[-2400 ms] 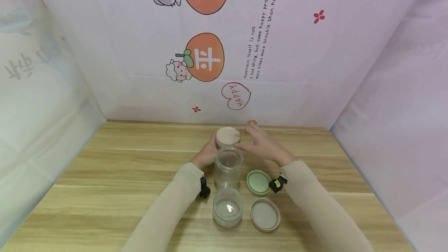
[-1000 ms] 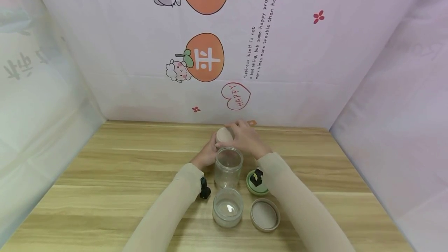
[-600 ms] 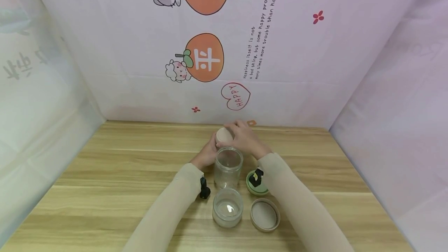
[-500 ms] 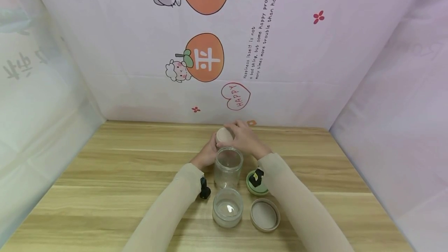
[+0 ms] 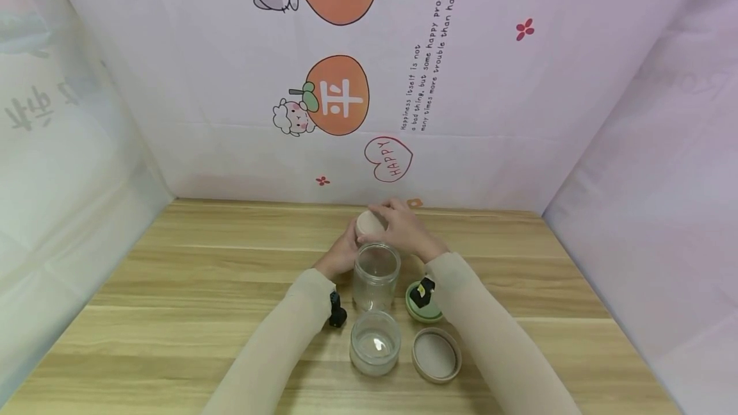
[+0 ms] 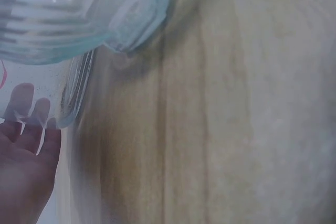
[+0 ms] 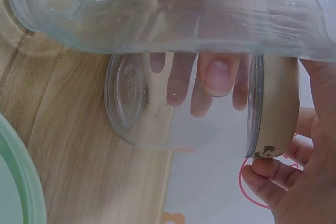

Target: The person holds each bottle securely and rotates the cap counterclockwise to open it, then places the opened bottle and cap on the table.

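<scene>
At the back of a row of glass jars, my left hand (image 5: 341, 253) holds a clear jar (image 7: 157, 114) round its side. In the right wrist view, fingers show through its glass. A beige lid (image 5: 369, 223) sits on that jar's mouth, and my right hand (image 5: 406, 230) grips the lid by its rim, thumb on the near side and fingers on the far side. Right in front stands a taller open jar (image 5: 375, 290), which hides the lower part of the held jar in the head view.
Nearest me is a short open glass jar (image 5: 375, 354). To the right of the row lie a green lid (image 5: 423, 316), partly under my right wrist, and another beige lid (image 5: 436, 355) with its inside up. A printed cloth wall (image 5: 473, 165) rises behind the wooden table (image 5: 202, 274).
My right hand has come left from beside the back jar and taken hold of its beige lid. Over the last second both hands have stayed almost still.
</scene>
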The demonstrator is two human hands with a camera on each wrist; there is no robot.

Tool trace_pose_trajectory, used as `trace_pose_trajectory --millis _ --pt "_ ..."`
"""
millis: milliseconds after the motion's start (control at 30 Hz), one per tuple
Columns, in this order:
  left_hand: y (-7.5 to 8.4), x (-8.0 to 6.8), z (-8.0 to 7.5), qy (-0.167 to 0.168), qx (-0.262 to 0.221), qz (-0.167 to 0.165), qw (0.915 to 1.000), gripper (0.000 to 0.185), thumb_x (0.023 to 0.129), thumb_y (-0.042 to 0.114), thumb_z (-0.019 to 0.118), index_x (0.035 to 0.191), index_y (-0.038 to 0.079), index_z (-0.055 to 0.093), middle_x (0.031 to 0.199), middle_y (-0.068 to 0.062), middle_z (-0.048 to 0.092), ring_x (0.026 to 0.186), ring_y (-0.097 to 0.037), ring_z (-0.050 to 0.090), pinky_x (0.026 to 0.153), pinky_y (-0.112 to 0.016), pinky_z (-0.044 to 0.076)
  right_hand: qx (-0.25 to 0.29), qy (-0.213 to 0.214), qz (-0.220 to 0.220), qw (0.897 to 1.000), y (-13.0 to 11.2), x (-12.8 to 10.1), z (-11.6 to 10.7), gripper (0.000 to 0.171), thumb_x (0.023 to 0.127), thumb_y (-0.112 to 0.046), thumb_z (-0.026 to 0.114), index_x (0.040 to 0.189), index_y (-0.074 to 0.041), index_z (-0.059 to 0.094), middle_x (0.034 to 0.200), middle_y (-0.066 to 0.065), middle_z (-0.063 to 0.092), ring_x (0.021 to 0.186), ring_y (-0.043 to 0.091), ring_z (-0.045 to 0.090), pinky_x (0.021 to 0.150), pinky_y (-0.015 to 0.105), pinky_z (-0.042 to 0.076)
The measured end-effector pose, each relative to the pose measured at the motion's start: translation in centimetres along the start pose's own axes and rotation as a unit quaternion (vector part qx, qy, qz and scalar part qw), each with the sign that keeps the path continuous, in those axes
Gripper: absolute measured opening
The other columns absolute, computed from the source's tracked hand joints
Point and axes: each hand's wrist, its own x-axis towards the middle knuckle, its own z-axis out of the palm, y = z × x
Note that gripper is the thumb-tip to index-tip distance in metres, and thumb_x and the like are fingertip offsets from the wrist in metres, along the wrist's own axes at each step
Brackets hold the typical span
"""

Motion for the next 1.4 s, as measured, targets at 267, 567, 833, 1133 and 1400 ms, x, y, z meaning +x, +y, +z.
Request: trace_pose_trajectory --millis 267,567,833,1133,1400 --pt "-0.2 0.1 -0.2 -0.005 0.007 -0.018 0.9998 0.087 0.088 0.011 0.076 0.155 0.01 0.021 0.152 -0.02 0.04 0.142 -0.033 0.036 0.118 -0.05 0.023 -0.006 -0.022 -0.025 0.999 0.3 0.0 -0.3 0.077 0.083 -0.046 0.081 0.145 -0.009 0.054 0.136 0.015 0.052 0.122 0.03 0.046 0.096 0.047 0.047" --pt "-0.1 0.0 -0.1 -0.003 -0.011 -0.021 0.9997 0.087 0.089 0.01 0.075 0.156 0.01 0.02 0.152 -0.021 0.039 0.142 -0.034 0.035 0.118 -0.05 0.022 0.019 -0.066 -0.026 0.997 0.6 0.2 -1.1 0.075 0.086 -0.041 0.079 0.146 -0.008 0.051 0.144 0.017 0.048 0.127 0.033 0.043 0.097 0.05 0.047" --pt "0.0 0.0 -0.1 -0.017 -0.057 0.001 0.9982 0.091 0.086 0.002 0.076 0.156 0.008 0.018 0.15 -0.022 0.04 0.139 -0.035 0.038 0.117 -0.051 0.024 0.054 -0.109 -0.031 0.992 1.4 0.5 -1.6 0.079 0.085 -0.04 0.078 0.15 -0.008 0.045 0.152 0.015 0.043 0.139 0.034 0.035 0.109 0.052 0.036" --pt "0.0 0.0 -0.2 -0.016 -0.068 0.004 0.9976 0.094 0.084 0.002 0.078 0.157 0.009 0.018 0.151 -0.021 0.041 0.14 -0.035 0.036 0.118 -0.051 0.02 0.182 -0.146 -0.031 0.972 2.3 0.3 -1.7 0.08 0.088 -0.025 0.078 0.154 -0.006 0.038 0.159 0.011 0.034 0.146 0.028 0.029 0.115 0.047 0.03" --pt "0.2 -0.2 -0.2 -0.019 -0.046 -0.001 0.9988 0.097 0.084 0.004 0.079 0.157 0.007 0.016 0.156 -0.021 0.033 0.144 -0.035 0.03 0.118 -0.053 0.019 0.195 -0.115 0.016 0.974 1.8 -0.1 -0.8 0.076 0.088 -0.043 0.075 0.153 -0.021 0.042 0.156 0.007 0.035 0.137 0.026 0.038 0.108 0.055 0.037"
